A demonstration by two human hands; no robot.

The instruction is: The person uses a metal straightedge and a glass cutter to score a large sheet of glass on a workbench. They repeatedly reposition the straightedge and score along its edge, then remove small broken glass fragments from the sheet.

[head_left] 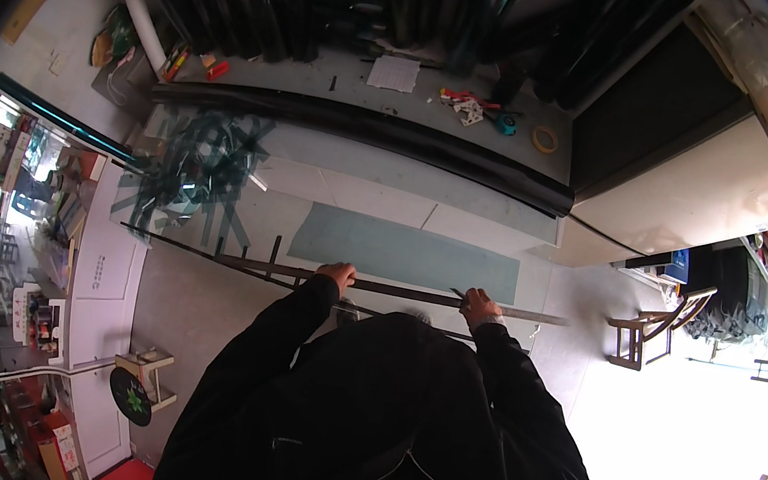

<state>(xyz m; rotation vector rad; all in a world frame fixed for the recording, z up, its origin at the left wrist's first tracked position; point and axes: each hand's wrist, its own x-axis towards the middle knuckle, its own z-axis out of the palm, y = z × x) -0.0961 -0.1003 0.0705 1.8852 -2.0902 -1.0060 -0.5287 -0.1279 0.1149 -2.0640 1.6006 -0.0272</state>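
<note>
Both my hands are closed around a long thin dark bar that runs nearly level across the front of me. My left hand point(338, 277) grips it near the middle. My right hand point(481, 307) holds it farther along, with a small dark pointed piece, its kind unclear, sticking out by the fingers. The bar point(406, 292) gets paler toward its right end. Just beyond it a blue-grey translucent sheet point(402, 249) lies flat on the floor. A second thin dark strip point(182, 246) slants under my left arm, with short dark pieces standing off nearby.
Tangled dark film strips point(204, 161) heap at the left. A long black roll point(360, 129) lies along the bench point(327, 85), which carries a paper sheet point(394, 73), small tools and a tape ring point(544, 140). A wooden chair point(652, 327) stands right, a stool point(146, 383) left.
</note>
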